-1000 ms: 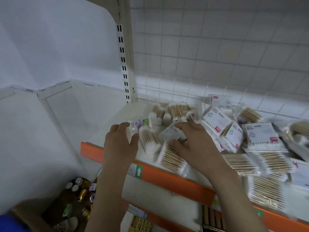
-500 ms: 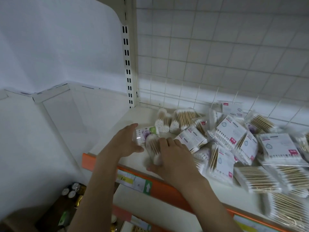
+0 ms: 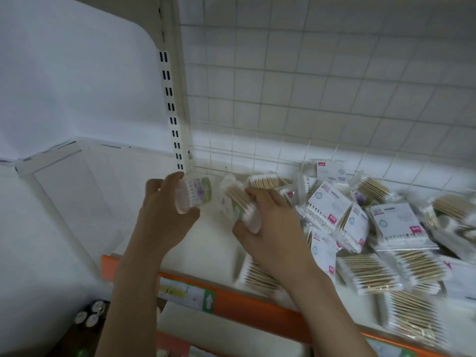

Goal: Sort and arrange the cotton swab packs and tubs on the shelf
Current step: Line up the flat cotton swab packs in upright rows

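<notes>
My left hand point(image 3: 164, 217) grips a clear round tub of cotton swabs with a purple and green label point(image 3: 195, 193), lifted near the shelf's back left corner. My right hand point(image 3: 270, 228) grips a second clear tub of wooden-stick swabs point(image 3: 238, 204) just to the right of the first. A loose heap of flat swab packs point(image 3: 394, 225) with white cards and red marks covers the right part of the white shelf point(image 3: 211, 240). More swab bundles point(image 3: 265, 180) lie at the back by the wire grid.
The shelf has an orange front rail point(image 3: 247, 307) with a price label point(image 3: 185, 292). A slotted upright post point(image 3: 171, 112) stands at the back left. A white wall panel lies to the left. Small cans point(image 3: 90, 315) sit on the floor below.
Both hands have moved from the shelf's front toward the back left corner, each carrying a tub. The camera view has shifted and tilted upward.
</notes>
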Tool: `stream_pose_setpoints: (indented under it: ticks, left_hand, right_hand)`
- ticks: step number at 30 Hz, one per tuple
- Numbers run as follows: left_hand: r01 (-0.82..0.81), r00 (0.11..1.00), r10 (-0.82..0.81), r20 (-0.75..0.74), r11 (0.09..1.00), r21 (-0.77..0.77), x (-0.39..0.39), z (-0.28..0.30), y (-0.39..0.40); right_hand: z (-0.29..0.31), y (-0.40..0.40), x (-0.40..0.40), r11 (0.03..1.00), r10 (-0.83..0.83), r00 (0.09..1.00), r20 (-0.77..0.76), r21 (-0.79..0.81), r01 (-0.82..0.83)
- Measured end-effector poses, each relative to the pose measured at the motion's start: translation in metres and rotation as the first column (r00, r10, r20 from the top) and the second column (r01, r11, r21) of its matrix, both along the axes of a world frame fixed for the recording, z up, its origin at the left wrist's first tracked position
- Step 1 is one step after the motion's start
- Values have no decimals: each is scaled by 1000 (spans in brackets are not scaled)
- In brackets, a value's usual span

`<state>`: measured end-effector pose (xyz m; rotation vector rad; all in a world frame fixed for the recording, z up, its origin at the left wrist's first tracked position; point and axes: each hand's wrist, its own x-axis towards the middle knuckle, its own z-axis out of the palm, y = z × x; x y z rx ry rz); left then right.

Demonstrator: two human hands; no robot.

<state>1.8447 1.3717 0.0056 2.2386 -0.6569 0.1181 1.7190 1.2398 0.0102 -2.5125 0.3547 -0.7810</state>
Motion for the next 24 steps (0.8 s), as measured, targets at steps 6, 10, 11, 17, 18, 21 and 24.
stream_pose_setpoints:
  ticks: [6, 10, 11, 17, 18, 21, 24]
  left_hand:
    - [80, 992, -48, 121, 957, -279, -63, 19, -37]
    - [210, 969, -149, 198, 919, -333, -119, 23, -80]
    - [245, 960, -181, 211, 910, -334, -133, 25, -93]
    - [425, 900, -347, 265, 837, -344, -244, 29, -164]
    - [446, 891, -374, 256, 827, -343, -268, 29, -177]
    - [523, 852, -465, 241, 781, -342, -348, 30, -214]
    - [601, 799, -548, 247, 719, -350, -427, 29, -249]
  right_hand:
    - [20, -37, -60, 983, -183, 965, 186, 31, 180]
    - [24, -62, -118, 945, -327, 913, 245, 59, 323]
    - [25, -69, -136, 931, -363, 897, 254, 70, 357]
    - [30, -113, -264, 850, -515, 801, 306, 65, 522]
    - [30, -121, -289, 834, -538, 785, 308, 62, 548]
    - [29, -144, -369, 764, -627, 720, 298, 53, 643]
    - [26, -164, -451, 702, -687, 655, 314, 54, 710]
